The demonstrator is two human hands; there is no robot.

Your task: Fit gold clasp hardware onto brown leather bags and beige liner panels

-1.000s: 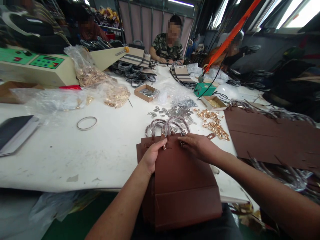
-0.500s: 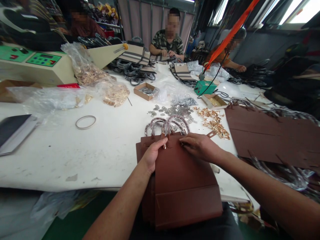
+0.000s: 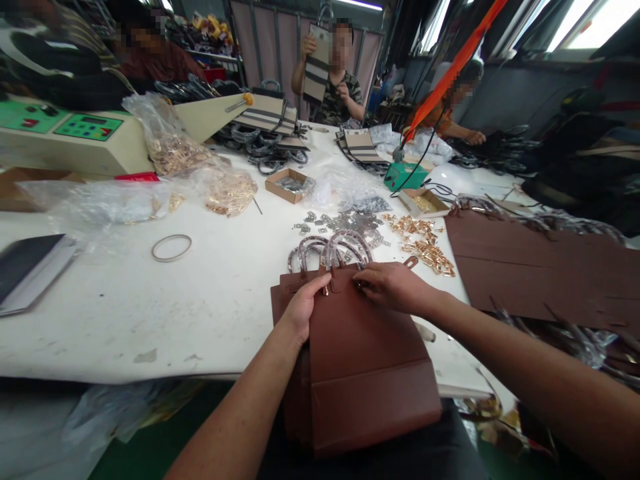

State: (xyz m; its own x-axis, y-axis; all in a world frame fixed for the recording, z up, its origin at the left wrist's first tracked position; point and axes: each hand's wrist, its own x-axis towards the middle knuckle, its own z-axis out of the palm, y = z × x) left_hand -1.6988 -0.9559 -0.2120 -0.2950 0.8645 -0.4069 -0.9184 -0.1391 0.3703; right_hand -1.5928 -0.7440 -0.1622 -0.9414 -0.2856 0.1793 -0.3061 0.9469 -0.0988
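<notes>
A brown leather-like bag panel [image 3: 370,347] lies over my lap against the table edge, on top of more brown panels. Plastic-wrapped looped handles [image 3: 345,248] rise from its upper end. My left hand [image 3: 303,310] is closed on the panel's left side, thumb on top beside a small gold fitting [image 3: 325,288] at the handle's base. My right hand [image 3: 387,285] is pinched at the upper right of the panel; a small dark or shiny piece shows at its fingertips, too small to name. A brown strap tab [image 3: 411,262] sticks out beyond the right hand.
Loose gold fittings [image 3: 433,257] and grey metal plates [image 3: 350,223] lie beyond the bag. Stacked brown panels [image 3: 540,273] cover the right side. A ring [image 3: 171,247], plastic bags of gold parts [image 3: 230,190] and a green box [image 3: 404,175] stand further off. Several co-workers sit around the table.
My hands keep nearly the same hold; the right has shifted slightly left along the panel. Across the table, a co-worker has lifted a striped beige bag upright.
</notes>
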